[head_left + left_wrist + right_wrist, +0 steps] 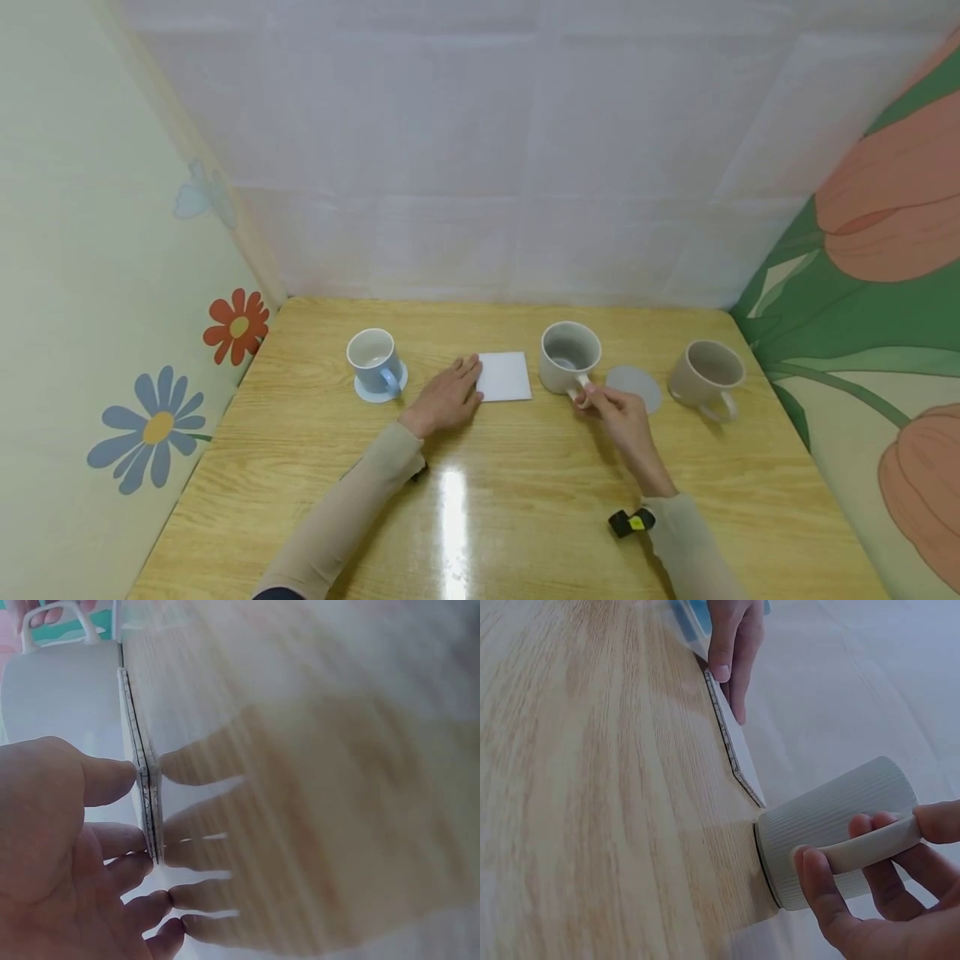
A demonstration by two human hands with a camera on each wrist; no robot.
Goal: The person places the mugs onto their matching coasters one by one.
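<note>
My left hand [447, 395] lies at the left edge of a white square coaster [505, 377], fingertips touching it and the table. The left wrist view shows a dark line along the coaster's edge [142, 750]. My right hand [618, 415] pinches the handle [874, 845] of a pale grey mug [559, 371] between thumb and fingers. Ribbed sides show on this mug [836, 814] in the right wrist view, its base at the table. It stands upright just right of the white coaster, off it.
On the left a blue-and-white mug [372, 363] stands on a pale round coaster [367, 395]. A grey round coaster [637, 386] lies right of the held mug. Farther right is a beige mug [705, 375]. A white sheet [480, 150] hangs behind the table [525, 508].
</note>
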